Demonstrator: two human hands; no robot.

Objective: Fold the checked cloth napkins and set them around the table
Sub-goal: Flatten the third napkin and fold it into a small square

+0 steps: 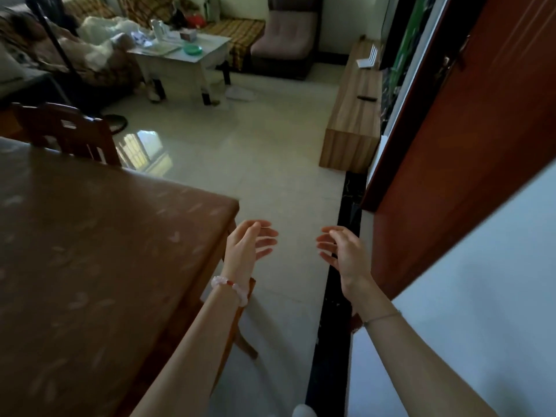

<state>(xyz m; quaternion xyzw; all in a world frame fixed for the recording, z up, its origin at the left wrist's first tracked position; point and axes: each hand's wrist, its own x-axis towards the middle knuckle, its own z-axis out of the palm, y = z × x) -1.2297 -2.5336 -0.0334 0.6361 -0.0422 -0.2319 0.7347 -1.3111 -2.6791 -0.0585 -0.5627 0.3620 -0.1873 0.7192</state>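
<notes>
- While both forearms reach forward over the pale glossy tiled floor (264,164), the left hand (248,248) hangs with its fingers loosely spread and its palm turned inward. It grips nothing. A pink bead bracelet (230,288) circles its wrist.
- The right hand (343,251) mirrors it, palm facing the left hand, fingers relaxed and apart, also empty.
- No checked cloth napkins show anywhere in view, so which way they lie from either hand, and how their long edge runs, cannot be told.
- The brown wooden dining table (90,251), under a clear glossy patterned cover, lies to the left of both hands. Its corner is just beside the left hand, which makes that the nearer hand, while the right is well apart from it. No napkin shows on the part of the top in view.
- Judging by the empty hands, no fold is under way. The next move likely calls for finding the cloths first, probably outside this view.
- Farther off, a dark wooden chair (69,130) stands at the table's far edge. A low wood-grain cabinet (352,124) runs along the right wall, beside a red-brown door (481,115).
- Farthest of all, a white coffee table (186,55) carries clutter too small to name.
</notes>
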